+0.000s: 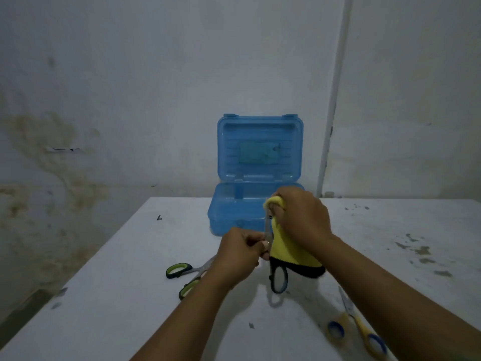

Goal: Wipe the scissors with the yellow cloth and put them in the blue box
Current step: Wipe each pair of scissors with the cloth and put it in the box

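My left hand (240, 254) grips a pair of black-and-blue-handled scissors (279, 278) near the pivot, blades pointing up and handle loop hanging down. My right hand (303, 213) holds the yellow cloth (287, 250), pinched around the upper blades, and the cloth drapes down over the scissors. The blue box (229, 217) stands open behind my hands at the table's far edge, its lid (260, 148) upright. A green-handled pair of scissors (182, 272) lies to the left, partly under my left forearm. A yellow-and-blue-handled pair (361, 332) lies at the right front.
The white table (130, 295) has dark stains on its right side (419, 250) and small scraps near the left edge. A stained wall rises right behind the box, with a white pipe (330, 121) running up it.
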